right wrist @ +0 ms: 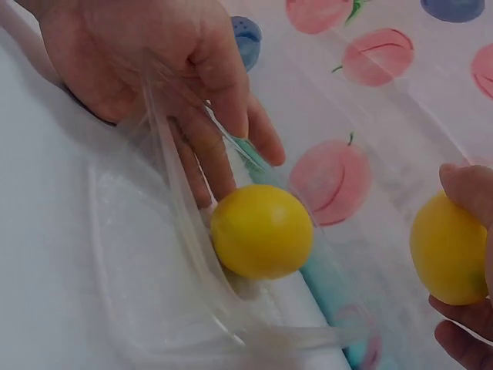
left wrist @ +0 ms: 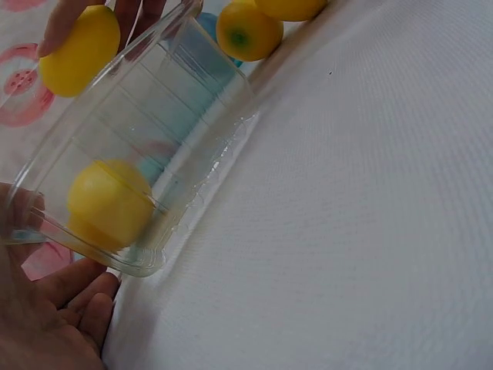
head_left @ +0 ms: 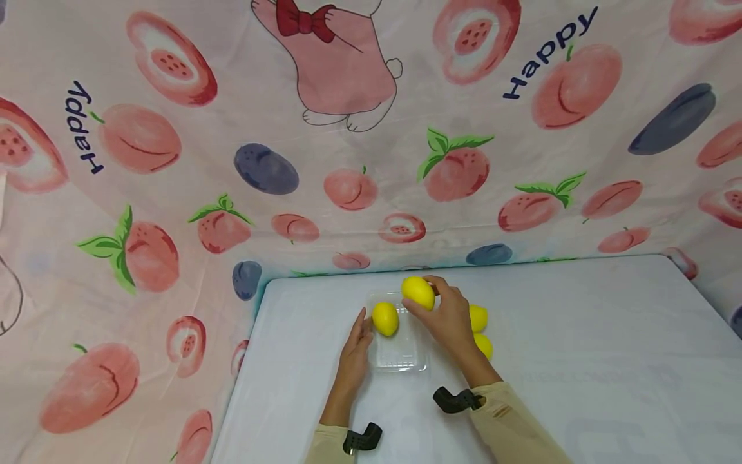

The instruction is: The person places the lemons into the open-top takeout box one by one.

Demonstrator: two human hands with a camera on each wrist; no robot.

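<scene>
My right hand [head_left: 449,319] grips a yellow lemon [head_left: 418,292] between thumb and fingers, above the far right part of a clear plastic container [head_left: 400,354]. In the right wrist view, this lemon [right wrist: 448,250] is at the right edge. Inside the container, at its left side, lies another lemon [head_left: 385,319], seen through the clear wall in the left wrist view. My left hand [head_left: 355,354] rests against the container's left side, its fingers fairly straight in the head view. Some of its fingers [left wrist: 85,297] show just outside the wall in the left wrist view.
Two more lemons, one farther back [head_left: 478,318] and one nearer [head_left: 484,346], lie right of the container, partly hidden by my right hand. All stand on a white-covered table [head_left: 580,361]. A fruit-printed cloth [head_left: 348,154] hangs behind and to the left.
</scene>
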